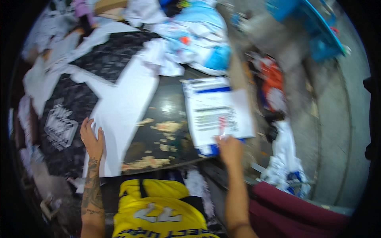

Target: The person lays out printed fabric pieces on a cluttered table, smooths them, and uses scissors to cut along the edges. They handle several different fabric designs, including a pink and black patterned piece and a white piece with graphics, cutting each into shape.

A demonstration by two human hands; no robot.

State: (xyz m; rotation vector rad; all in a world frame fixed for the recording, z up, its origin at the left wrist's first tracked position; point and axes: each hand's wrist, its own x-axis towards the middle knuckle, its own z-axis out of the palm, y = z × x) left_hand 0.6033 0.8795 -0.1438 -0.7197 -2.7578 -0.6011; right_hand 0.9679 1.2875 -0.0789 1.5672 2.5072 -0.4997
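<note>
My left hand (92, 139) lies with its fingers apart on a white sheet (115, 119) that has dark patterned panels, at the edge of a black panel (67, 127) with a white print. My right hand (230, 150) rests at the lower edge of printed papers (204, 105) on a blue backing (210, 150). Its fingers are pinched together. A blurred reddish streak (222, 122) runs up the paper from the fingertips; whether it is a pen or a marking I cannot tell.
The dark tabletop (162, 107) is worn, with pale chipped patches. Blue and white cloth (198, 35) is heaped at its far side. Right of the table lie orange cloth (272, 79) and white cloth (283, 158). A blue plastic item (317, 23) stands far right, a maroon surface (293, 210) near right.
</note>
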